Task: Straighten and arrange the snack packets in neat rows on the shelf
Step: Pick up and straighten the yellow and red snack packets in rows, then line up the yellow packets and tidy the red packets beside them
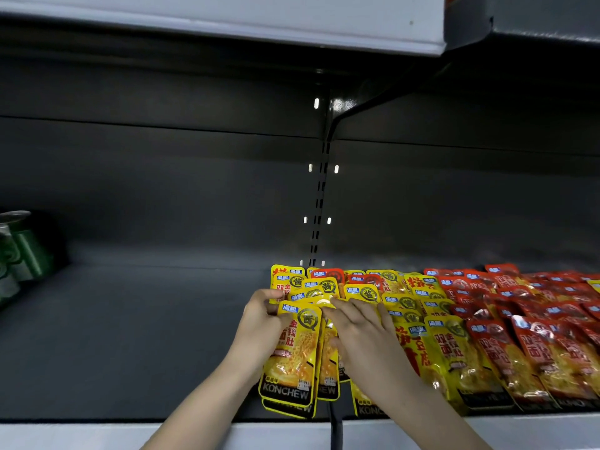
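left hand (259, 323): front yellow packet (293, 349) is pinched at its edge, fingers curled
right hand (360, 336): laid flat on next stack (328, 362), nothing gripped

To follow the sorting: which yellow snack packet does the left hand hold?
The leftmost front yellow foil packet, its KONCHEW print fully readable; the left hand grips its upper left edge.

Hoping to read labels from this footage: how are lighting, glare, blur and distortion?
Head view: dim shelf, dark back wall; wide-angle distortion bows the upper shelf edge; front yellow packet sharp, KONCHEW readable; red packets at right glossy with glare; green cans at left edge blurred.
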{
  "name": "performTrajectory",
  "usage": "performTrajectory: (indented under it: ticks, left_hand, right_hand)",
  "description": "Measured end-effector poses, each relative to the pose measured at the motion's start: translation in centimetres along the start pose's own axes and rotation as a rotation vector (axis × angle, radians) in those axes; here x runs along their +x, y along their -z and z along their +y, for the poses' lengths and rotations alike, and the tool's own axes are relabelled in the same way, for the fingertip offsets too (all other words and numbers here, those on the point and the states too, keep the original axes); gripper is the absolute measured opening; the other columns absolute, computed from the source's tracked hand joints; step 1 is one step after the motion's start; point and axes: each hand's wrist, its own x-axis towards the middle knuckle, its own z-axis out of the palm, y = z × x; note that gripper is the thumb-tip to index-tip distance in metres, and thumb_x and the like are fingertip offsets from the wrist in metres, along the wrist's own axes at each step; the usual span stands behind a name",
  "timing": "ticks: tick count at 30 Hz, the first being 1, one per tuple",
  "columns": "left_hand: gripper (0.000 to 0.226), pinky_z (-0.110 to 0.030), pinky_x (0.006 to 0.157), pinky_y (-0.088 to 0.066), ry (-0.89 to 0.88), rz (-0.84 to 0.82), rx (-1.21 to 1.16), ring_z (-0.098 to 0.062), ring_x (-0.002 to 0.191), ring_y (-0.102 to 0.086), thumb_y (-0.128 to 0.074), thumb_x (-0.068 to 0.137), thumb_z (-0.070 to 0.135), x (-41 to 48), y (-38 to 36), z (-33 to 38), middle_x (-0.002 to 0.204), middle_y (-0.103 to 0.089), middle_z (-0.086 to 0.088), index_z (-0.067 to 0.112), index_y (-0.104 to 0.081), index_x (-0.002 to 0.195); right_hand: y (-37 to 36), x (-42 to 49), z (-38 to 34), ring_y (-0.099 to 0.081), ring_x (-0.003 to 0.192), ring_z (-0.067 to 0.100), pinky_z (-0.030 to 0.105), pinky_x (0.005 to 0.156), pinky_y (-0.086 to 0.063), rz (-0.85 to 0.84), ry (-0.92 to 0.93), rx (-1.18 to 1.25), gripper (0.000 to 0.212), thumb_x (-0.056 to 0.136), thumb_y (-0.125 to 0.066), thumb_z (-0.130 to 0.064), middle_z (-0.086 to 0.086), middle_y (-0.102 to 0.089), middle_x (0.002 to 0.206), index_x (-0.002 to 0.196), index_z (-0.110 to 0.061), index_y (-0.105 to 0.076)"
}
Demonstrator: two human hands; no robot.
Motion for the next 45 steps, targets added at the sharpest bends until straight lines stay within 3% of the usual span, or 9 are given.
performTrajectory:
  ticks: [3,7,18,24,28,34,37,41,45]
  left_hand:
    - [0.029,-0.030,0.051,-0.053,0.009,0.018,-0.025,-0.024,0.079,-0.066,-0.052,0.088,-0.005,-0.2,0.5,0.0,0.099,-0.063,-0.008,0.015,-0.053,0.109]
    - [0.025,-0.021,0.042,-0.048,0.013,0.099,-0.025,-0.018,0.073,-0.062,-0.048,0.090,-0.006,0.0,1.6,0.1,0.090,-0.062,0.000,0.015,-0.054,0.103]
    - [0.030,-0.027,0.056,-0.043,-0.006,0.269,-0.040,-0.017,0.074,-0.057,-0.045,0.091,-0.005,0.9,5.3,-0.1,0.103,-0.058,-0.006,0.015,-0.055,0.111]
    - [0.030,-0.028,0.058,-0.043,0.013,0.290,-0.050,-0.017,0.074,-0.056,-0.043,0.091,-0.006,0.5,5.9,-0.6,0.105,-0.057,-0.008,0.015,-0.055,0.110]
    - [0.031,-0.027,0.058,-0.043,0.001,0.305,-0.077,-0.016,0.072,-0.057,-0.044,0.091,-0.007,0.3,6.1,-0.4,0.097,-0.058,-0.004,0.014,-0.055,0.110]
    - [0.028,-0.027,0.058,-0.044,-0.043,0.318,-0.151,-0.014,0.074,-0.056,-0.044,0.092,-0.005,0.2,5.7,0.4,0.091,-0.056,0.002,0.014,-0.055,0.110]
    - [0.027,-0.028,0.059,-0.044,-0.056,0.315,-0.177,-0.015,0.074,-0.056,-0.044,0.093,-0.004,0.4,5.1,0.8,0.092,-0.056,0.002,0.015,-0.055,0.108]
    - [0.028,-0.028,0.059,-0.045,-0.044,0.256,-0.171,-0.016,0.073,-0.056,-0.042,0.093,-0.006,1.0,3.8,1.1,0.089,-0.055,0.003,0.014,-0.054,0.108]
    - [0.028,-0.029,0.057,-0.046,-0.008,0.193,-0.117,-0.021,0.077,-0.058,-0.041,0.092,-0.006,1.8,2.7,1.1,0.095,-0.056,-0.002,0.015,-0.053,0.107]
  right_hand:
    - [0.0,-0.2,0.0,-0.064,0.104,0.015,0.054,0.086,-0.051,-0.055,0.034,0.014,0.064,0.050,-0.091,-0.025,-0.013,-0.065,0.113,0.108,-0.029,-0.067]
    - [0.6,-0.4,-0.2,-0.030,0.136,0.017,0.053,0.115,-0.012,-0.108,0.098,0.128,0.048,0.092,-0.056,-0.023,-0.012,-0.039,0.143,0.138,-0.028,-0.043]
    - [0.8,-0.3,-1.1,-0.022,0.137,0.013,0.036,0.115,0.007,-0.143,0.182,0.184,0.045,0.094,-0.051,-0.028,-0.010,-0.035,0.142,0.138,-0.024,-0.041]
    - [-0.2,-0.4,-2.3,-0.054,0.111,0.020,0.051,0.107,-0.036,-0.096,0.198,0.092,0.036,0.084,-0.057,-0.034,-0.002,-0.053,0.116,0.114,-0.015,-0.062]
    - [0.5,-0.7,-2.6,-0.019,0.138,0.015,0.040,0.116,0.005,-0.223,0.200,0.135,0.078,0.081,-0.018,-0.064,-0.005,-0.027,0.145,0.145,-0.020,-0.027]
    - [0.8,-1.7,-3.0,-0.017,0.142,0.019,0.049,0.115,0.003,-0.260,0.184,0.113,0.086,0.072,-0.023,-0.073,-0.002,-0.024,0.151,0.142,-0.024,-0.033]
    - [1.0,-1.8,-3.2,-0.055,0.116,0.019,0.054,0.103,-0.032,-0.270,0.113,0.069,0.071,0.068,-0.036,-0.075,-0.002,-0.058,0.119,0.109,-0.024,-0.064]
    - [1.3,-1.4,-3.1,-0.040,0.122,0.013,0.037,0.113,-0.026,-0.121,0.110,0.196,0.064,0.084,-0.018,-0.062,-0.008,-0.046,0.124,0.124,-0.026,-0.052]
    - [1.7,-0.1,-2.5,-0.044,0.118,0.012,0.024,0.095,-0.036,-0.037,-0.005,0.338,0.030,0.099,-0.038,-0.031,-0.007,-0.049,0.124,0.126,-0.024,-0.049]
